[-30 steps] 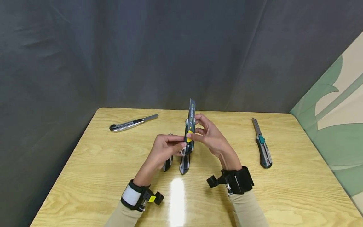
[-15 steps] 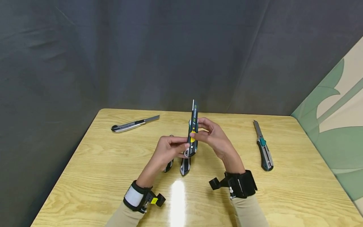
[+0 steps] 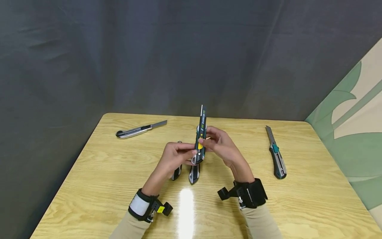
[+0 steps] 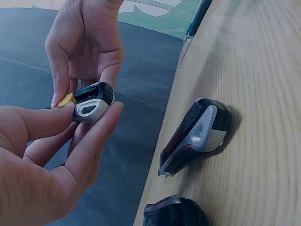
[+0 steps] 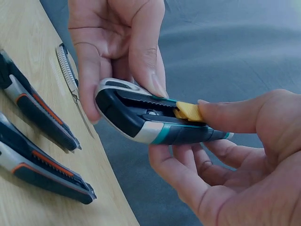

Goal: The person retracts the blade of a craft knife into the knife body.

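My left hand [image 3: 176, 157] pinches the knife [image 5: 183, 134] by its butt [image 5: 118, 112]; my right hand [image 3: 225, 146], gripping just ahead, should thumb the slider [image 5: 189, 112] squarely.

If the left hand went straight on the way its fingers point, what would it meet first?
The left hand pinches the yellow-slider utility knife; beyond that, the right hand would probably come first, though depth is hard to judge from the head view.

Held cutter [image 5: 178, 135] black, silver and teal, with yellow slider [image 5: 189, 112]; worktop [image 3: 313, 199] yellowish wood grain; far curtain [image 3: 191, 56] dark blue-grey; right backdrop [image 3: 358, 149] green leaves on cream.
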The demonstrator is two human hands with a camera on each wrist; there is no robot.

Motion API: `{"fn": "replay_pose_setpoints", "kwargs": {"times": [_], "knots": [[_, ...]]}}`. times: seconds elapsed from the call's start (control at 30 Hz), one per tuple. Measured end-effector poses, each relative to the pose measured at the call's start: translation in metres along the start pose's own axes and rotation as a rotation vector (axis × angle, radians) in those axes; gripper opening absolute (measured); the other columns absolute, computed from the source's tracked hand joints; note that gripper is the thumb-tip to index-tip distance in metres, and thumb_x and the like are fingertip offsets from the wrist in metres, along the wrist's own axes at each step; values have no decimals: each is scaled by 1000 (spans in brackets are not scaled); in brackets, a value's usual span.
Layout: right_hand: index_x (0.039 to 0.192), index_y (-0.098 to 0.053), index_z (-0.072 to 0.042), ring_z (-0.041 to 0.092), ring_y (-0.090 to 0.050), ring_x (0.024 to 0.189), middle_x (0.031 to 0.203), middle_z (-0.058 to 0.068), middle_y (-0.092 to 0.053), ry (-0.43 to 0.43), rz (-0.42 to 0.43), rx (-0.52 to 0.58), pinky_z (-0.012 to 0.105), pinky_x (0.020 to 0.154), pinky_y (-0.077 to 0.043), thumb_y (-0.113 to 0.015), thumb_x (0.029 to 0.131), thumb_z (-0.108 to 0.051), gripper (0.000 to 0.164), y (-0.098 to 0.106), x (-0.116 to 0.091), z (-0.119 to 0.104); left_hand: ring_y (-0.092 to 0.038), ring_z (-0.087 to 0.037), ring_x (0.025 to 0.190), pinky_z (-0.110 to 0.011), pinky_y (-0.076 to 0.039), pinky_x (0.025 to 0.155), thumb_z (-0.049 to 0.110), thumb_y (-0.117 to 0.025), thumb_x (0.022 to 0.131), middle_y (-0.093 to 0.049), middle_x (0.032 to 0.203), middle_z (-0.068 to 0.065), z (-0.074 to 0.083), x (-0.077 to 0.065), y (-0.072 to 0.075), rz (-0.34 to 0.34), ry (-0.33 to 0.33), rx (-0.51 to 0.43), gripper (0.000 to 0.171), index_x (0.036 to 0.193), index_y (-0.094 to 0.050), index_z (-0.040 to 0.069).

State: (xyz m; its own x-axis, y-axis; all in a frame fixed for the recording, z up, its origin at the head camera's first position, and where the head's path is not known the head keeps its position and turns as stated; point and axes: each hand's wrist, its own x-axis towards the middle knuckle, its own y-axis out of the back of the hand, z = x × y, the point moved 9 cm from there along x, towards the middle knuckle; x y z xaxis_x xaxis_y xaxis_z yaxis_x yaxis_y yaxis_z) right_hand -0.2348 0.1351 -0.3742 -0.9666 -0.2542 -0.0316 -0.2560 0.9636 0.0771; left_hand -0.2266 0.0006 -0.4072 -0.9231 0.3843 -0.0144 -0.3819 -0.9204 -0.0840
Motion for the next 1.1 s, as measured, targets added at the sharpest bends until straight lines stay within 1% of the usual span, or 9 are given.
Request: {"fn": "replay_pose_setpoints", "kwargs": {"times": [0.17, 0.27, 0.4, 0.47, 0.6, 0.7, 0.87, 1.0, 1.1], "knots": [[119, -55, -5, 30, -63, 90, 108, 19, -58, -11, -6, -3, 48, 80, -59, -65, 88, -11, 32, -1, 1, 1, -67, -28, 86, -38, -62, 68, 7, -66, 86, -65, 114, -22, -1, 0, 1, -10, 10, -15, 24, 109, -70, 2], [118, -55, -6, 31, -61, 85, 107, 18, -57, 4, -14, -28, 43, 75, -60, -67, 86, -9, 34, -1, 1, -1, -67, -28, 86, -38, -62, 68, 7, -67, 86, -65, 113, -22, 0, 0, 1, -8, 12, -20, 24, 109, -70, 3], [119, -54, -7, 32, -57, 78, 108, 19, -55, 34, -32, -45, 38, 71, -59, -69, 84, -7, 38, -2, 1, -3, -67, -28, 83, -36, -63, 66, 7, -67, 86, -65, 110, -21, 0, 0, 3, 13, 10, -13, 23, 108, -71, 4], [119, -54, -7, 31, -58, 78, 108, 19, -55, 33, -36, -37, 37, 71, -59, -69, 84, -7, 39, -2, 1, -2, -67, -28, 82, -36, -63, 66, 7, -67, 86, -66, 109, -20, 1, 0, 4, 16, 7, -7, 22, 107, -71, 4], [120, -53, -8, 31, -60, 78, 108, 18, -54, 17, -48, -22, 38, 73, -59, -69, 84, -8, 39, -3, 0, 2, -68, -29, 81, -37, -63, 66, 6, -67, 86, -66, 108, -21, 0, 0, 3, 6, 11, -13, 22, 107, -71, 4], [122, -51, -8, 31, -61, 79, 108, 17, -53, 6, -69, -3, 35, 73, -58, -68, 84, -6, 41, -4, 1, 4, -68, -30, 80, -37, -63, 66, 6, -67, 86, -65, 109, -22, -1, -1, 2, 3, 17, -17, 22, 107, -71, 3], [125, -48, -10, 34, -60, 80, 109, 17, -51, 19, -84, 4, 31, 69, -55, -68, 84, -3, 47, -8, 1, 4, -67, -31, 81, -38, -63, 66, 6, -67, 86, -63, 110, -23, -1, -1, 5, 8, 29, -27, 23, 108, -70, 3], [125, -49, -10, 34, -60, 79, 108, 17, -51, 24, -81, -4, 31, 68, -55, -68, 83, -3, 46, -9, 0, 2, -67, -31, 81, -38, -63, 66, 6, -66, 86, -63, 110, -22, -1, -2, 6, 8, 38, -31, 22, 108, -70, 3], [123, -49, -8, 33, -59, 79, 108, 17, -50, 22, -90, 0, 33, 70, -56, -68, 83, -3, 44, -9, 0, 2, -67, -31, 80, -37, -63, 65, 5, -67, 86, -63, 108, -21, -1, -2, 6, 13, 37, -23, 22, 107, -71, 4]]}}
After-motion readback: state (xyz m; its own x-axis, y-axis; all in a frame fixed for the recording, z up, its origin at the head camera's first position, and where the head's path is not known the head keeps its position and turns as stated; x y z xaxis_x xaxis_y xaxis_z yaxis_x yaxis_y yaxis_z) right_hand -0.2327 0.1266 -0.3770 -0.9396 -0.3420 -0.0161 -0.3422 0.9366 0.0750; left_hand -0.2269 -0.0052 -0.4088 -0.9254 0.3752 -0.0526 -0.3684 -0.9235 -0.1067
